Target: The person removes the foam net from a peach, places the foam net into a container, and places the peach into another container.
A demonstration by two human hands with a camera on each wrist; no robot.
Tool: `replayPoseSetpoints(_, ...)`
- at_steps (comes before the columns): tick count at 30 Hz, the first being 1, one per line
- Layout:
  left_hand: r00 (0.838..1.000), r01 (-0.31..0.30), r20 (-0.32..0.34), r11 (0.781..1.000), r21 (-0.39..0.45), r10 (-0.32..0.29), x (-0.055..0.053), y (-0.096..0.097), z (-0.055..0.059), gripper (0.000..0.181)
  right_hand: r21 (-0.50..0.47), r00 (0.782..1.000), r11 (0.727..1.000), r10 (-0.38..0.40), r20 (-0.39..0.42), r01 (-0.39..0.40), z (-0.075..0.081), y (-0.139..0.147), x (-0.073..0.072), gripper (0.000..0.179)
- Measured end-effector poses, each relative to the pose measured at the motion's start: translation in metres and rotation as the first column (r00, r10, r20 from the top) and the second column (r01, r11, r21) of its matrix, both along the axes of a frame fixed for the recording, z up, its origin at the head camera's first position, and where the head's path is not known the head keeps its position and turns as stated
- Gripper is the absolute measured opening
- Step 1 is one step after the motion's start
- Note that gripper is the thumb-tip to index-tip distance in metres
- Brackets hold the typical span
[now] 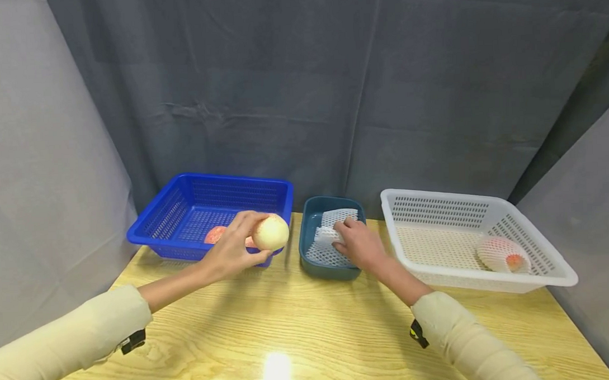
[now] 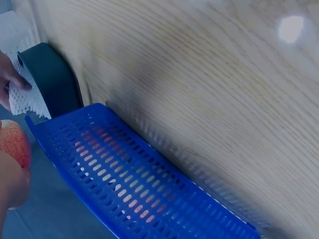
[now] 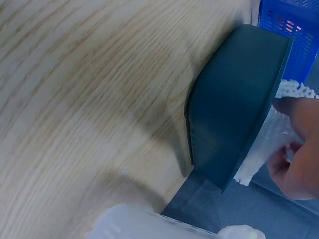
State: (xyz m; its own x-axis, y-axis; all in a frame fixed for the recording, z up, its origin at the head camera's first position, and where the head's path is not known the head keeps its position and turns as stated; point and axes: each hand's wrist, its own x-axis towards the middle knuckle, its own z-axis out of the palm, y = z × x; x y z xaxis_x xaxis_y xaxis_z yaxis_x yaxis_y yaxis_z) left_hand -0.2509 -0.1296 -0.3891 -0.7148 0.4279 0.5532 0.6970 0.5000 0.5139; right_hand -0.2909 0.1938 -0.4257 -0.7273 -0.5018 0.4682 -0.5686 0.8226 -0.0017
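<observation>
My left hand (image 1: 231, 253) holds a round peach (image 1: 272, 232) between fingers and thumb, above the front right corner of the blue basket (image 1: 185, 245). The peach is pale yellow in the head view and shows a red side (image 2: 16, 142) in the left wrist view. My right hand (image 1: 360, 245) reaches into a small dark teal bin (image 1: 331, 273) and pinches a white foam fruit net (image 1: 327, 235). More white netting (image 1: 332, 255) lies under it in the bin. Other reddish peaches (image 1: 215, 234) sit in the blue basket, partly hidden by my left hand.
At the right stands a white basket (image 1: 468, 276) holding a peach in a foam net (image 1: 503, 254). All three containers stand along the back of the wooden table (image 1: 228, 327), in front of a dark grey curtain (image 1: 281, 90). Light grey cloth hangs at both sides.
</observation>
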Motion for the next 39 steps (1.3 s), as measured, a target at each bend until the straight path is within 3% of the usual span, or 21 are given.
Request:
replayPoseSetpoints(4, 0.999, -0.009, -0.038, 1.0, -0.011, 0.009, -0.004, -0.005, 0.001, 0.071, 0.013, 0.987, 1.0, 0.008, 0.16, -0.011, 0.0, -0.002, 0.003, 0.035)
replayPoseSetpoints(10, 0.995, -0.081, -0.062, 0.996, -0.034, 0.078, -0.012, -0.017, 0.001, 0.071, -0.05, 0.92, 0.999, 0.016, 0.391, 0.004, -0.005, -0.006, 0.001, 0.034)
replayPoseSetpoints(18, 0.991, -0.133, -0.012, 0.991, -0.021, 0.133, -0.025, -0.038, -0.004, 0.071, -0.088, 0.861, 0.996, 0.049, 0.506, -0.005, -0.009, -0.011, 0.001, 0.031)
replayPoseSetpoints(23, 0.985, -0.171, 0.009, 0.985, -0.008, 0.171, -0.035, -0.05, -0.004, 0.07, -0.055, 0.826, 0.998, 0.02, 0.564, 0.014, -0.009, -0.013, 0.002, 0.037)
replayPoseSetpoints(25, 0.979, -0.205, -0.003, 0.979, -0.019, 0.205, -0.039, -0.054, -0.003, 0.07, -0.053, 0.826, 0.998, 0.013, 0.563, 0.021, -0.009, -0.013, 0.002, 0.037)
replayPoseSetpoints(30, 0.962, -0.272, 0.02, 0.962, -0.027, 0.273, -0.047, -0.064, -0.002, 0.069, -0.088, 0.87, 0.996, 0.043, 0.492, 0.001, -0.007, -0.013, 0.002, 0.037)
replayPoseSetpoints(39, 0.944, -0.321, 0.062, 0.946, -0.054, 0.324, -0.049, -0.078, -0.004, 0.069, -0.129, 0.927, 0.99, 0.098, 0.363, -0.054, 0.001, -0.021, 0.002, 0.031)
